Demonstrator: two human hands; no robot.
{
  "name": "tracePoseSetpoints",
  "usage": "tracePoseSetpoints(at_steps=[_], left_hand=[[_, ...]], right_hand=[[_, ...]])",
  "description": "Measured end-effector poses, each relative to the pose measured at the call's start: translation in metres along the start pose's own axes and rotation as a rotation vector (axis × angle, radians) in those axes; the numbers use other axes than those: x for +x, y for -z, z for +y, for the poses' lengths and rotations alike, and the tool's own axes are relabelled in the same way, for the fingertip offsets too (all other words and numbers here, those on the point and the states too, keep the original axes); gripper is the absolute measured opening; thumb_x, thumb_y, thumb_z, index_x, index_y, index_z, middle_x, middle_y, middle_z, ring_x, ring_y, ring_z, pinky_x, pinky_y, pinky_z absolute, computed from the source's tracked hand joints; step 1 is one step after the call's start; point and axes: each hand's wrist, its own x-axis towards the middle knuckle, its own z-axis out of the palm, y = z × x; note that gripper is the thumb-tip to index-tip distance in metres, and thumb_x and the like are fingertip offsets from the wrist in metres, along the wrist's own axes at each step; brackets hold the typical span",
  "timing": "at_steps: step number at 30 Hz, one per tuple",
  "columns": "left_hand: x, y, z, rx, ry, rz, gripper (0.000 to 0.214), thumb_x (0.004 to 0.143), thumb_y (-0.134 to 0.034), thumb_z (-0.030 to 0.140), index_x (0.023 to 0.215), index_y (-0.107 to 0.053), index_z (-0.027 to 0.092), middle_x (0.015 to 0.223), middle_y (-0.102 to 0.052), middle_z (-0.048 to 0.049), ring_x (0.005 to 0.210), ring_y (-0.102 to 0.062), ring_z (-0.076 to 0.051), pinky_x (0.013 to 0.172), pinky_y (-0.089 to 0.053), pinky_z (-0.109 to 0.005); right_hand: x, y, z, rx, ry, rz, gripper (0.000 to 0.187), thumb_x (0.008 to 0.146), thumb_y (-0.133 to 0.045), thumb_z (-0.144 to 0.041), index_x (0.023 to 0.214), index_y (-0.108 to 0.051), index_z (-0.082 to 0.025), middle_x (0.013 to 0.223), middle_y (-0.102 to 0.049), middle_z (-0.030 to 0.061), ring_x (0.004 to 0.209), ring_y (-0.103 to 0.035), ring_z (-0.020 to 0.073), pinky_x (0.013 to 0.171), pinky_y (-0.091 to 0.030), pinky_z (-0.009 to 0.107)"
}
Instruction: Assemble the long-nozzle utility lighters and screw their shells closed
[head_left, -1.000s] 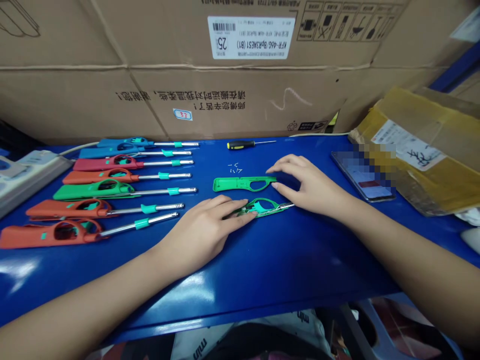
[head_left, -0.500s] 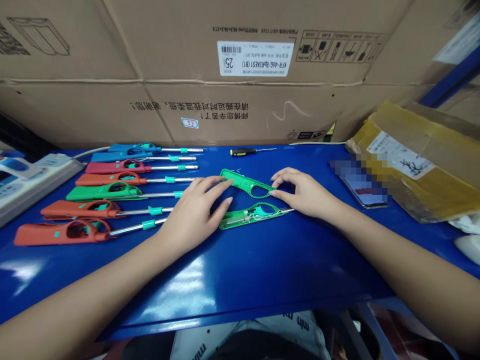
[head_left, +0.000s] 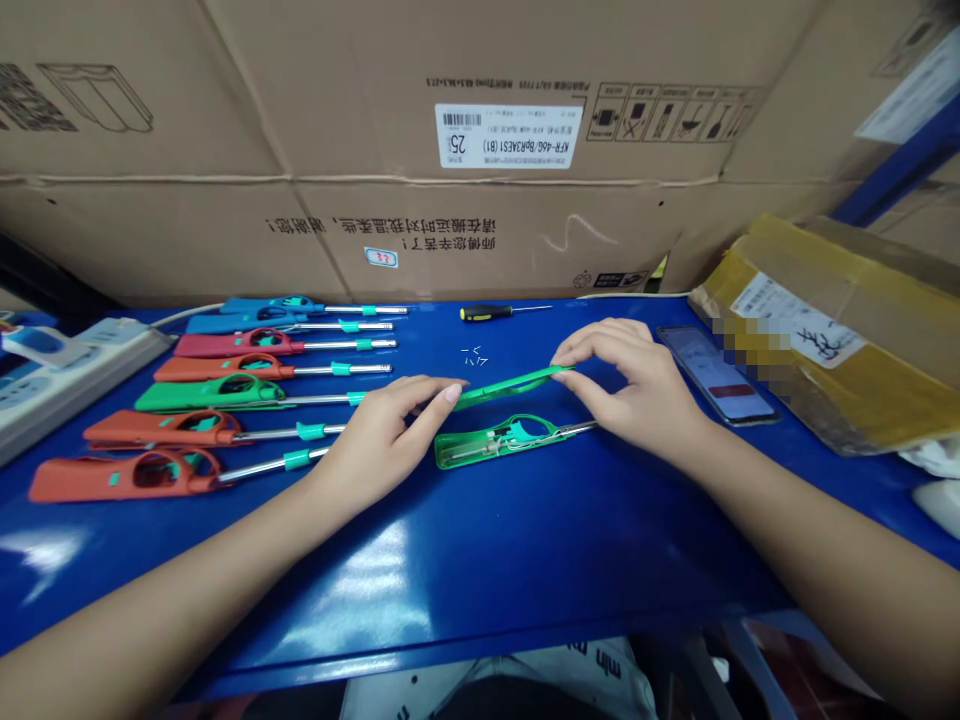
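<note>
A green lighter casing half (head_left: pixel 510 384), turned edge-on, is held above the table between both hands. My left hand (head_left: pixel 390 425) pinches its left end with thumb and fingers. At its right end, my right hand (head_left: pixel 626 375) grips the narrow tip the same way. Just in front lies the other green half, an open lighter body (head_left: pixel 495 442) with a teal trigger, wires and inner parts showing, its metal tube pointing right under my right hand. Behind the held casing are several tiny screws (head_left: pixel 476 357).
Several long-necked lighters (head_left: pixel 165 428) in blue, red, orange and green lie in a column at left, beside a white power strip (head_left: pixel 71 375). A screwdriver (head_left: pixel 487 313) lies at the back. To the right are a phone (head_left: pixel 716 375) and a yellow-taped parcel (head_left: pixel 825 330). A large carton (head_left: pixel 375 220) stands behind.
Both hands have lifted the green casing half off the table and tilted it from showing its inner face to edge-on. The open lighter body stays on the table.
</note>
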Motion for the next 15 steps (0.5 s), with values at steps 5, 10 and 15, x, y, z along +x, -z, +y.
tracePoseSetpoints(at_steps=[5,10,15], left_hand=[[0.002,-0.001,0.0,-0.074,0.022,-0.053,0.044,0.101,-0.046,0.054,0.102,-0.075,0.021,0.104,-0.078,-0.004,0.1,-0.07,-0.023,0.097,-0.052,-0.038],[0.002,0.002,0.003,-0.075,0.011,-0.066,0.041,0.099,-0.051,0.054,0.105,-0.075,0.021,0.107,-0.075,-0.0063,0.099,-0.069,-0.023,0.094,-0.054,-0.038],[-0.003,0.001,0.005,-0.026,-0.076,-0.058,0.036,0.099,-0.056,0.047,0.118,-0.071,0.021,0.112,-0.071,-0.0064,0.104,-0.067,-0.021,0.096,-0.054,-0.037]], right_hand=[[0.001,0.008,-0.005,-0.038,0.074,0.019,0.004,0.094,-0.063,-0.023,0.091,-0.062,-0.025,0.097,-0.075,0.0032,0.093,-0.067,0.0222,0.096,-0.04,0.044],[0.007,0.021,0.001,0.048,0.058,-0.274,0.009,0.094,-0.064,-0.032,0.092,-0.067,-0.024,0.097,-0.075,0.0034,0.094,-0.067,0.0218,0.091,-0.041,0.041],[0.008,0.023,0.006,0.139,0.03,-0.423,0.016,0.093,-0.066,-0.037,0.094,-0.072,-0.023,0.095,-0.076,0.0021,0.088,-0.066,0.0185,0.09,-0.042,0.037]])
